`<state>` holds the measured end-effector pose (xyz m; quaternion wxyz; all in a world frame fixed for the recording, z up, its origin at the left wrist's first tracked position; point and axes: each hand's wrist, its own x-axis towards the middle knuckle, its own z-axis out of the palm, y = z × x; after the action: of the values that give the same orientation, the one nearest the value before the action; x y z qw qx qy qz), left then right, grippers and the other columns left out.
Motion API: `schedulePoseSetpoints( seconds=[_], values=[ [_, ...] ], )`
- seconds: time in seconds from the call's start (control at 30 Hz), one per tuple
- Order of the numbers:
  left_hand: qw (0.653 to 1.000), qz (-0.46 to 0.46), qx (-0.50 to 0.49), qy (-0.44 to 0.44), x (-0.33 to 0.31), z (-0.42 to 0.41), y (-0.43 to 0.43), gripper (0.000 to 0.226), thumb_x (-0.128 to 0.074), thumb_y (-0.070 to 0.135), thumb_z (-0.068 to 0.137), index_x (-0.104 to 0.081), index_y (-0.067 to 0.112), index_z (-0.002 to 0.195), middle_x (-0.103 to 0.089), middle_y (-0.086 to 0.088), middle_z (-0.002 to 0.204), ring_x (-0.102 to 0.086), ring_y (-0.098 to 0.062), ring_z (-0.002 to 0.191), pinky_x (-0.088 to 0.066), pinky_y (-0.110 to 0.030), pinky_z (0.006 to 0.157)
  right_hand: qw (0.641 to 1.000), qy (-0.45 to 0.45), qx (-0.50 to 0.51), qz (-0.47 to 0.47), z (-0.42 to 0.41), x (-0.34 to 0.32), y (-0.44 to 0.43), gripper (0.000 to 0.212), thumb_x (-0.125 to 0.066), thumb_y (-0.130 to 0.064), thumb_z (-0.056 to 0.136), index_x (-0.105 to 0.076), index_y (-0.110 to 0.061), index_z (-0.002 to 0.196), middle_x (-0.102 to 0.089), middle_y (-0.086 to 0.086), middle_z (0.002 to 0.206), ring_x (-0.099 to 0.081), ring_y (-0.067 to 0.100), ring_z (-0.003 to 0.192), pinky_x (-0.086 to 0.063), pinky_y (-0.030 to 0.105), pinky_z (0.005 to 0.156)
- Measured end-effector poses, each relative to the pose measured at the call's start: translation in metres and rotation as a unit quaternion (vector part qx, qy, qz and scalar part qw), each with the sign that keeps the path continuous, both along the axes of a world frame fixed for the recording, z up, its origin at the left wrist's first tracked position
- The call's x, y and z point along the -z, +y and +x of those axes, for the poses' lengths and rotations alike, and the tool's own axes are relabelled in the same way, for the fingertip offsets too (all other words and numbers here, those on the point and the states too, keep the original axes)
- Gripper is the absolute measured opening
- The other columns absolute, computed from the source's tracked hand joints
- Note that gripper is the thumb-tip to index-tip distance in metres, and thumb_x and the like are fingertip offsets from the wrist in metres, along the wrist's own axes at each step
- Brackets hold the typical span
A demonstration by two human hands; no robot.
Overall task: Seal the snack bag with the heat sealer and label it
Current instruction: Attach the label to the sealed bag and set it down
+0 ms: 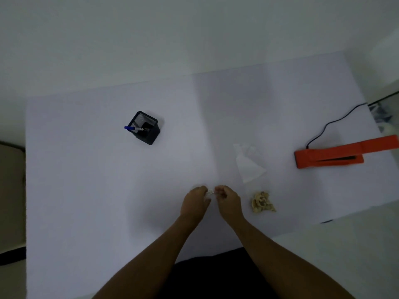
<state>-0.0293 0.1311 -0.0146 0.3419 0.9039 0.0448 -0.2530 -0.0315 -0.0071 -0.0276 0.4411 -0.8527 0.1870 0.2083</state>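
A clear snack bag [248,167] lies flat on the white table, its lower end holding pale beige snack pieces [262,201]. The orange heat sealer [330,156] sits at the right with its arm raised. Just left of the bag, my left hand [195,203] and my right hand [228,201] meet over the table, both pinching a small white label [209,192] between their fingertips. The label is mostly hidden by the fingers.
A black mesh pen holder [146,129] with a blue-capped marker [135,128] stands at the centre left. The sealer's black cord [336,121] runs off the right edge of the table [86,169]. A dark chair edge shows at the far left.
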Motion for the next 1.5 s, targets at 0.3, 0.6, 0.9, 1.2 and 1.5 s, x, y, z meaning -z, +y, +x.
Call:
schedulePoseSetpoints(
  seconds=[0.3,0.6,0.9,1.2,1.5],
  values=[
    [1.0,-0.018,-0.006,-0.009,0.002,0.0,0.002,0.024,-0.067,0.012,0.081,-0.063,0.011,0.105,-0.066,-0.006,0.103,-0.062,-0.022,0.092,-0.053,-0.035,0.081,0.995,0.021,0.068,0.067,-0.001,0.01,0.0,0.016,-0.071,-0.015,0.089,-0.069,-0.012,0.105,-0.072,0.004,0.094,-0.068,0.019,0.091,-0.057,0.036,0.085],
    [0.999,-0.035,-0.032,-0.01,0.006,0.001,0.003,0.032,-0.062,0.006,0.084,-0.064,0.01,0.116,-0.069,-0.008,0.106,-0.064,-0.022,0.095,-0.049,-0.026,0.083,0.999,0.009,0.037,0.039,0.004,0.011,0.007,0.019,-0.071,-0.007,0.083,-0.068,-0.011,0.102,-0.07,0.003,0.089,-0.067,0.017,0.085,-0.051,0.019,0.075],
    [0.994,-0.069,0.037,0.074,0.006,0.006,0.022,0.05,-0.071,0.013,0.079,-0.057,0.016,0.127,-0.066,-0.005,0.101,-0.059,-0.016,0.089,-0.048,-0.027,0.076,0.999,-0.026,-0.039,0.007,0.002,0.012,0.012,0.012,-0.068,-0.006,0.084,-0.07,-0.013,0.094,-0.068,-0.005,0.085,-0.063,0.007,0.077,-0.048,0.012,0.068],
    [0.987,-0.088,0.07,0.11,0.005,-0.001,0.042,0.053,-0.078,0.021,0.076,-0.058,0.024,0.125,-0.059,0.002,0.101,-0.056,-0.013,0.09,-0.043,-0.024,0.077,0.993,-0.053,-0.107,-0.014,-0.006,0.005,0.014,0.014,-0.068,-0.015,0.088,-0.056,-0.022,0.088,-0.062,-0.005,0.076,-0.055,0.002,0.063,-0.042,0.01,0.057],
    [0.985,0.0,0.133,0.109,0.0,-0.017,0.048,0.054,-0.067,0.028,0.086,-0.05,0.026,0.137,-0.061,-0.004,0.12,-0.056,-0.021,0.109,-0.045,-0.033,0.092,0.988,-0.05,-0.147,-0.027,-0.015,0.005,0.02,0.016,-0.065,-0.012,0.087,-0.055,-0.023,0.087,-0.059,-0.008,0.073,-0.052,-0.001,0.062,-0.038,0.011,0.056]
  ],
)
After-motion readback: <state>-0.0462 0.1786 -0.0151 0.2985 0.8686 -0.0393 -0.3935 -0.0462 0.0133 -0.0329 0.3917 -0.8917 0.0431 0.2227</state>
